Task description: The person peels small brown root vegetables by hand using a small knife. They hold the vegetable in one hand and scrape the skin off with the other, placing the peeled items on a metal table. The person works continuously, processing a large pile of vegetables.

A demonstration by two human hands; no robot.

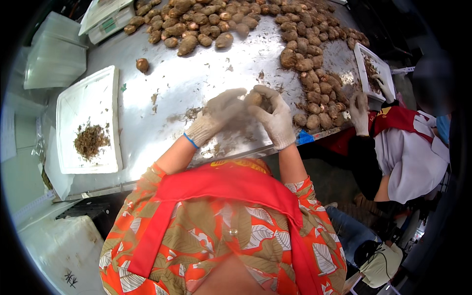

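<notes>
My right hand (273, 117), in a whitish knitted work glove, curls around a small brown taro corm (254, 99) above the metal table. Part of the corm is hidden by the fingers. My left hand (220, 113), gloved the same way with a blue cuff edge, is blurred just left of it. Its fingers reach towards the corm, but whether they touch it is unclear. Brown fibrous scraps (191, 113) lie on the table beside the left hand. Right of my hands runs a long heap of taro corms (313, 96).
More corms (199, 20) are piled at the back, and a single corm (142, 65) lies apart. A white foam tray (117, 121) with fibrous scraps stands left, near a scale (110, 24) and plastic bins (55, 59). A co-worker's gloved hand (358, 112) is at the right.
</notes>
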